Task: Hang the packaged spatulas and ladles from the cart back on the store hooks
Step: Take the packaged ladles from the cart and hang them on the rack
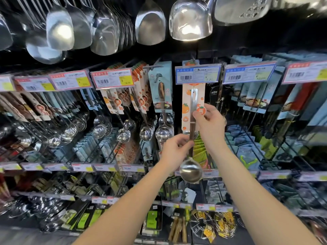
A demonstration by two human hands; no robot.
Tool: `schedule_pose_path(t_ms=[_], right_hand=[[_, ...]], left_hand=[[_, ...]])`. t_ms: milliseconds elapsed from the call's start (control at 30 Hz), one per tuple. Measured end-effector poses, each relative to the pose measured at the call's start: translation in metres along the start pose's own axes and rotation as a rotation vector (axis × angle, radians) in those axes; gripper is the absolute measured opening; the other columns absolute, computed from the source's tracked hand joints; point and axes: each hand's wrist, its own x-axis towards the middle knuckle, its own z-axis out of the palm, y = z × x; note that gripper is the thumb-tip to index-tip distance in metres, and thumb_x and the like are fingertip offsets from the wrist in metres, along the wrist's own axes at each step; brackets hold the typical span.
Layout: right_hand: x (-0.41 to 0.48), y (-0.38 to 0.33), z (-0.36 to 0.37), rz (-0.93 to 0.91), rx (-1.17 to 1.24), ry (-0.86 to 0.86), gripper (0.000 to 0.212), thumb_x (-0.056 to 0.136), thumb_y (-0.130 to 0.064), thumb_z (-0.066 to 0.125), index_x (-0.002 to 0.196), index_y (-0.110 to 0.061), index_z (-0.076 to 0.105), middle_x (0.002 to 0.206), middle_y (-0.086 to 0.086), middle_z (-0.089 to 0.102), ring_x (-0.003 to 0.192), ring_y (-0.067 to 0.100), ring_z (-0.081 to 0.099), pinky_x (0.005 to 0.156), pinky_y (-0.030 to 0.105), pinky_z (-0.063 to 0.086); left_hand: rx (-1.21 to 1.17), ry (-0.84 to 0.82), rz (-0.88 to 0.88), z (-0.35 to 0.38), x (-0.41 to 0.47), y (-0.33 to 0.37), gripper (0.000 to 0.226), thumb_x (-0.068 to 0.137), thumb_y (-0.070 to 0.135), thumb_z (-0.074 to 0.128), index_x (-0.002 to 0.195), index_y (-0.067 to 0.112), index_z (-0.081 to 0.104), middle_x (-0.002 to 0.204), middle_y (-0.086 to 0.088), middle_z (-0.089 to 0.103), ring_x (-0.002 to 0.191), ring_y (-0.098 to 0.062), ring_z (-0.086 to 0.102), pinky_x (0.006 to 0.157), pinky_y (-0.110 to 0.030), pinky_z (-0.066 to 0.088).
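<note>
Steel ladle with brown wooden grip and orange-printed white card (191, 131) hangs upright under blue price tag (198, 74). Right hand (209, 124) pinches the card's lower edge; left hand (174, 149) clamps the handle below, bowl dangling beneath both hands.

One view only, worn on the person's head, facing straight into the store rack at arm's reach. Take the blue price tag (198, 74) as the anchor: it sits just above centre, so the lens points level at mid-rack rather than down. Above the tag, bare steel spatulas (150, 25) loom large at the top edge, very near. Below the tag, lower shelves bow away with the wide-angle curve. Both forearms rise from the bottom edge toward the tag.
</note>
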Motion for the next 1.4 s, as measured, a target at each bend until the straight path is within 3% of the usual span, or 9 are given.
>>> schedule_pose_path(t_ms=[200, 433, 600, 667, 767, 900, 1033, 1300, 1400], right_hand=[[0.042, 0.006, 0.014, 0.044, -0.033, 0.025, 0.022, 0.090, -0.015, 0.067, 0.094, -0.036, 0.065, 0.078, -0.009, 0.070, 0.072, 0.014, 0.062, 0.076, 0.038, 0.053], [0.076, 0.015, 0.015, 0.061, -0.312, 0.010, 0.026, 0.092, -0.036, 0.067, 0.115, -0.026, 0.072, 0.072, -0.011, 0.062, 0.071, 0.012, 0.058, 0.068, 0.028, 0.039], [0.078, 0.030, 0.007, 0.282, -0.346, -0.137, 0.075, 0.087, -0.028, 0.076, 0.151, -0.006, 0.042, 0.143, 0.014, 0.058, 0.130, 0.028, 0.056, 0.110, 0.038, 0.043], [0.065, 0.036, 0.000, 0.333, -0.313, -0.163, 0.072, 0.088, -0.014, 0.073, 0.151, -0.005, 0.040, 0.148, 0.014, 0.052, 0.135, 0.027, 0.052, 0.112, 0.034, 0.041], [0.043, 0.044, -0.022, 0.306, -0.321, -0.140, 0.056, 0.088, -0.004, 0.068, 0.143, -0.002, 0.053, 0.140, 0.014, 0.059, 0.130, 0.025, 0.056, 0.103, 0.023, 0.040], [0.012, 0.041, -0.067, 0.225, -0.593, -0.106, 0.050, 0.088, -0.009, 0.065, 0.137, -0.008, 0.060, 0.134, 0.011, 0.066, 0.124, 0.028, 0.060, 0.098, 0.029, 0.045], [-0.032, 0.034, -0.120, 0.181, -0.773, -0.052, 0.050, 0.094, -0.011, 0.061, 0.144, -0.010, 0.053, 0.141, 0.012, 0.060, 0.125, 0.031, 0.060, 0.103, 0.040, 0.050], [-0.137, 0.016, -0.242, 0.264, -1.048, 0.112, 0.036, 0.096, -0.012, 0.055, 0.132, -0.007, 0.059, 0.103, 0.016, 0.068, 0.084, 0.033, 0.066, 0.068, 0.043, 0.055], [-0.177, 0.010, -0.296, 0.334, -1.101, 0.199, 0.042, 0.097, -0.016, 0.054, 0.139, -0.010, 0.055, 0.122, 0.015, 0.066, 0.095, 0.029, 0.066, 0.072, 0.040, 0.055]], left_hand=[[0.000, -0.037, -0.060, 0.005, 0.030, 0.010, 0.030, 0.096, 0.011, 0.067, 0.125, 0.018, 0.067, 0.089, 0.013, 0.071, 0.077, 0.004, 0.067, 0.078, -0.017, 0.054], [0.029, -0.083, -0.167, 0.011, 0.057, 0.018, 0.046, 0.094, 0.010, 0.065, 0.139, 0.020, 0.061, 0.099, 0.002, 0.076, 0.092, -0.019, 0.071, 0.095, -0.040, 0.056], [0.281, -0.221, -0.150, 0.011, 0.050, 0.014, 0.053, 0.099, 0.012, 0.057, 0.150, 0.015, 0.046, 0.126, 0.002, 0.061, 0.098, -0.021, 0.066, 0.077, -0.023, 0.048], [0.435, -0.253, -0.108, 0.015, 0.044, 0.008, 0.054, 0.099, 0.016, 0.056, 0.152, 0.016, 0.043, 0.129, -0.004, 0.065, 0.095, -0.025, 0.068, 0.079, -0.027, 0.051], [0.608, -0.293, -0.037, 0.021, 0.039, 0.005, 0.051, 0.097, 0.021, 0.053, 0.148, 0.020, 0.048, 0.111, -0.011, 0.071, 0.098, -0.032, 0.069, 0.085, -0.040, 0.057], [0.674, -0.284, 0.102, 0.034, 0.027, 0.026, 0.053, 0.097, 0.027, 0.054, 0.150, 0.021, 0.048, 0.141, -0.009, 0.062, 0.123, -0.032, 0.063, 0.102, -0.046, 0.053], [0.725, -0.295, 0.284, 0.058, 0.007, 0.050, 0.049, 0.098, 0.032, 0.053, 0.146, 0.021, 0.052, 0.142, -0.006, 0.061, 0.124, -0.033, 0.061, 0.099, -0.044, 0.051], [0.749, -0.513, 0.557, 0.148, -0.067, 0.094, 0.047, 0.100, 0.036, 0.052, 0.144, 0.018, 0.052, 0.147, -0.007, 0.055, 0.127, -0.033, 0.058, 0.101, -0.044, 0.049], [0.742, -0.596, 0.632, 0.196, -0.100, 0.116, 0.047, 0.100, 0.037, 0.051, 0.142, 0.018, 0.052, 0.141, -0.010, 0.058, 0.121, -0.035, 0.060, 0.098, -0.044, 0.051]])
